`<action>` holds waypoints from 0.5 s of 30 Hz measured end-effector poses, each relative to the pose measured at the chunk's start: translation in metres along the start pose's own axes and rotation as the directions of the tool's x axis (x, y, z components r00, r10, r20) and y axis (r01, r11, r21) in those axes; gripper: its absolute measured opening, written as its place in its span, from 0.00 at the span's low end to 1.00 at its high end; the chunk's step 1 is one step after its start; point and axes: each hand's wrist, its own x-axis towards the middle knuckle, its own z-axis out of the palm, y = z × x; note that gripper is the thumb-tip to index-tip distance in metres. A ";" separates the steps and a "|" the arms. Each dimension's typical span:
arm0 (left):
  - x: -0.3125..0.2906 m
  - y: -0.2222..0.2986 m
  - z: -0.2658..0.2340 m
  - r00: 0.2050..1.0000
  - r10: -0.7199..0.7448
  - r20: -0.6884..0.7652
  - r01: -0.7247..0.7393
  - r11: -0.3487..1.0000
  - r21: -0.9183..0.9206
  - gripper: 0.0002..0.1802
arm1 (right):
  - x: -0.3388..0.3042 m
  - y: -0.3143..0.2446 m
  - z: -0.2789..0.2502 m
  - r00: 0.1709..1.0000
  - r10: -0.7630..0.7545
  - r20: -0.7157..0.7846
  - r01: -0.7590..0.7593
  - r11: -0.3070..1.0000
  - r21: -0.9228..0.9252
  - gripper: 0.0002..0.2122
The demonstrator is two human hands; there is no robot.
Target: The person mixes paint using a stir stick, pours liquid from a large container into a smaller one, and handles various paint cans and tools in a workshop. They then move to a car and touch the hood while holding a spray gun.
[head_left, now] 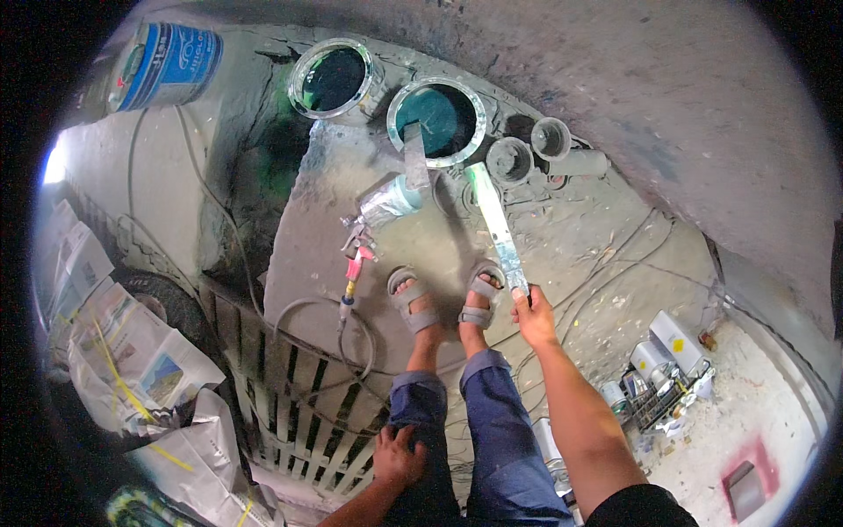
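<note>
My right hand (533, 316) grips the lower end of a long flat paint-stained stick (496, 220). The stick points away from me, pale at its far end, which reaches near the rim of an open bucket (479, 145) with dark liquid. On my left thigh, just above the knee, rests my left hand (399, 454), fingers spread and holding nothing. A spray gun (358, 250) with a silver, pale-blue cup (391, 200) lies on the floor, joined to a hose. A grey flat strip (414, 156) overlaps the bucket's near rim.
Left of the bucket stands another open bucket (293, 83); two small cups (509, 161) sit to its right. A blue tin (182, 66) is far left. Hoses (369, 356) curl beside a slatted grate (303, 404). Newspaper sheets (132, 351) lie left; cans (650, 360) stand right.
</note>
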 end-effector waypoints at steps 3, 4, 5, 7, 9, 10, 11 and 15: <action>0.006 -0.003 0.002 0.999 0.014 -0.032 -0.014 1.000 0.001 0.27 | 0.013 -0.018 -0.010 0.993 -0.111 -0.033 0.110 0.993 -0.039 0.17; 0.006 -0.005 0.004 0.999 0.024 -0.039 -0.024 1.000 -0.001 0.27 | 0.018 -0.027 -0.015 0.991 -0.128 -0.034 0.126 0.991 -0.041 0.17; 0.006 -0.006 0.005 0.998 0.033 -0.046 -0.033 0.999 -0.003 0.26 | 0.025 -0.037 -0.018 0.989 -0.144 -0.034 0.142 0.989 -0.043 0.17; 0.006 -0.005 0.003 0.998 0.038 -0.059 -0.038 0.999 -0.004 0.26 | 0.039 -0.055 -0.022 0.987 -0.159 -0.017 0.158 0.987 -0.031 0.16; 0.005 -0.004 0.002 0.997 0.044 -0.069 -0.044 0.999 -0.009 0.26 | 0.055 -0.067 -0.025 0.979 -0.201 0.009 0.201 0.979 -0.023 0.16; 0.005 -0.004 0.003 0.996 0.046 -0.073 -0.047 0.999 -0.011 0.26 | 0.059 -0.072 -0.025 0.974 -0.228 0.019 0.228 0.974 -0.006 0.17; 0.005 -0.004 0.003 0.996 0.048 -0.078 -0.050 0.999 -0.013 0.26 | 0.063 -0.077 -0.026 0.976 -0.217 0.030 0.217 0.976 -0.003 0.17; 0.004 -0.009 0.008 0.993 0.067 -0.097 -0.070 0.997 -0.029 0.26 | 0.076 -0.092 -0.028 0.977 -0.198 0.078 0.201 0.979 -0.030 0.17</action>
